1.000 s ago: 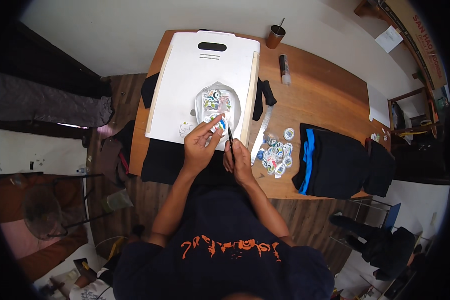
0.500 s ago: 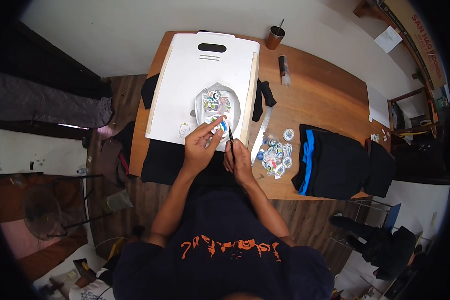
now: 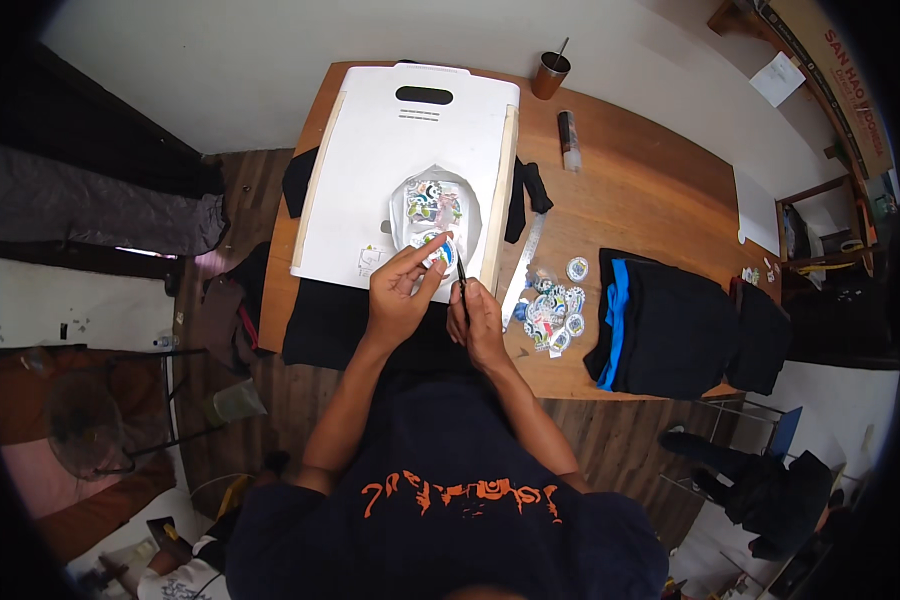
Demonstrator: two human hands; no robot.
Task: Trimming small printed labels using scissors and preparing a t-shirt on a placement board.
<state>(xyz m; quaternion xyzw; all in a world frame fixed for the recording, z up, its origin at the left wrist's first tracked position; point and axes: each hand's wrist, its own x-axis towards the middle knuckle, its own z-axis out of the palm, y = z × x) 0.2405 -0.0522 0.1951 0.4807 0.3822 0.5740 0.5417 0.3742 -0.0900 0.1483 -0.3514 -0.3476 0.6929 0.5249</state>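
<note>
Your left hand (image 3: 395, 300) is pinching a small round sticker (image 3: 440, 250) between thumb and fingers, right at the near edge of the white board (image 3: 370, 170), just below the cut sticker sheet (image 3: 432, 205) lying on it. Your right hand (image 3: 478, 315) is closed around a thin dark tool (image 3: 461, 282), tip up by the sticker; can't tell what kind. Both hands sit close to the worktop's (image 3: 650, 190) near edge, so not much room toward you. Just right of your hands there's a ruler (image 3: 523, 268) and a pile of round stickers (image 3: 550, 308), then folded black clothes (image 3: 670, 325). The far right stretch of wood is roomier, with a cup (image 3: 550, 75) and a tube (image 3: 569, 140) near the back edge.
</note>
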